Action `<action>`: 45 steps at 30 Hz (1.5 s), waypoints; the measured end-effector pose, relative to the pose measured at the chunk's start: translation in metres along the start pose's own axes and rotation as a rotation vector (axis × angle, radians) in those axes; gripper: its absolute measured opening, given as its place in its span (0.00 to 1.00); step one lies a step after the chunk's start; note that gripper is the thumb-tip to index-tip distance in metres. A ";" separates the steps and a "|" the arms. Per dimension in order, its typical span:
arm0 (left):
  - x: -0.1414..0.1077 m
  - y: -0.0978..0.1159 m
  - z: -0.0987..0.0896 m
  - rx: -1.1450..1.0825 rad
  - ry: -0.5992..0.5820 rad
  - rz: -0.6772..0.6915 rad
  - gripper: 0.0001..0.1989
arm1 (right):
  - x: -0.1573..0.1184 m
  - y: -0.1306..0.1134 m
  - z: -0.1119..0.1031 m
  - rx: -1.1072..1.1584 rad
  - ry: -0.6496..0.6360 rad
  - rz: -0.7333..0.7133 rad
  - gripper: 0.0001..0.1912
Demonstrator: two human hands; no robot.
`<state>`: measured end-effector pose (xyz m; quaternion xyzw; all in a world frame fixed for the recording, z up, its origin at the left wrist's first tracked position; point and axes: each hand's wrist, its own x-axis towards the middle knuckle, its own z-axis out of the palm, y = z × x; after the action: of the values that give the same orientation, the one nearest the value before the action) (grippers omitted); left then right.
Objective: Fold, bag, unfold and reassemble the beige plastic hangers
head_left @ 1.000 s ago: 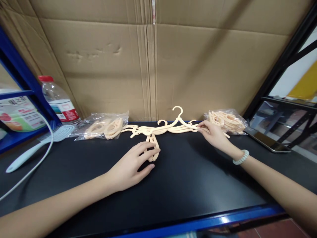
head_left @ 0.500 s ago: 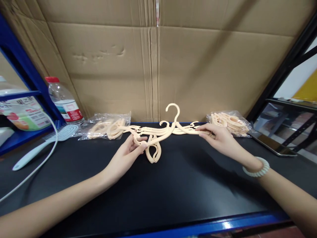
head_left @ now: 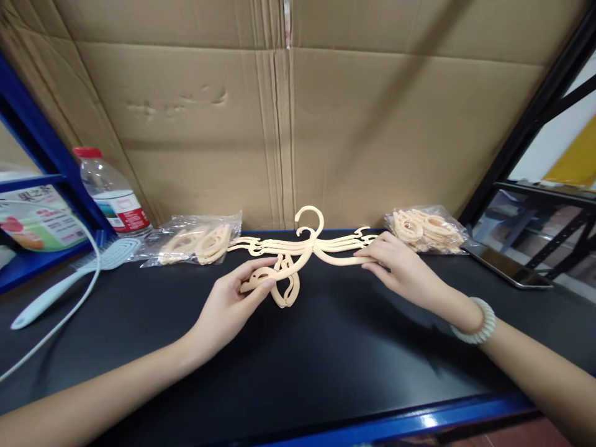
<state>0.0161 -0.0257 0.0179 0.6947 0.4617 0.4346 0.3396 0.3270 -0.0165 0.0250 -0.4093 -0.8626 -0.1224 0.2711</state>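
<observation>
A cream plastic clothes hanger hangs between my two hands above the black table, its hook pointing up and its arms spread. My left hand pinches the left arm's end between thumb and fingers. At the other end, my right hand grips the tip of the right arm, which its fingers partly hide. Behind the held hanger lies a row of unfolded cream hangers, partly covered by it. A folded hanger rests on the table just below, close to my left fingertips.
Bagged folded hangers lie at the back left, and another bag of hangers at the back right. A pale blue hairbrush, a cable and a red-capped bottle are on the left. A dark tablet-like slab lies right.
The held hanger has come down slightly and levelled out, its hook now lower and further left. Both hands keep their hold. The whole view has shifted a little.
</observation>
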 end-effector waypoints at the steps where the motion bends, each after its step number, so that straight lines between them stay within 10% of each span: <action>1: 0.000 -0.001 0.000 -0.009 0.017 -0.007 0.21 | 0.000 -0.001 -0.001 -0.085 0.007 0.001 0.08; 11: -0.003 -0.003 0.007 -0.052 0.022 -0.011 0.18 | -0.003 -0.020 0.001 -0.529 0.080 0.067 0.10; 23: -0.002 -0.005 0.006 -0.111 0.032 -0.017 0.19 | -0.002 -0.015 0.015 0.641 0.063 0.378 0.17; 32: 0.001 -0.006 0.008 -0.450 0.198 -0.065 0.18 | 0.004 -0.010 0.006 0.856 -0.052 0.401 0.11; 45: -0.010 0.000 0.021 -0.367 -0.039 -0.123 0.11 | 0.000 -0.054 0.030 1.287 0.106 0.495 0.14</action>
<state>0.0335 -0.0366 0.0066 0.5999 0.4096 0.4763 0.4954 0.2741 -0.0376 0.0006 -0.3453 -0.6304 0.4594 0.5219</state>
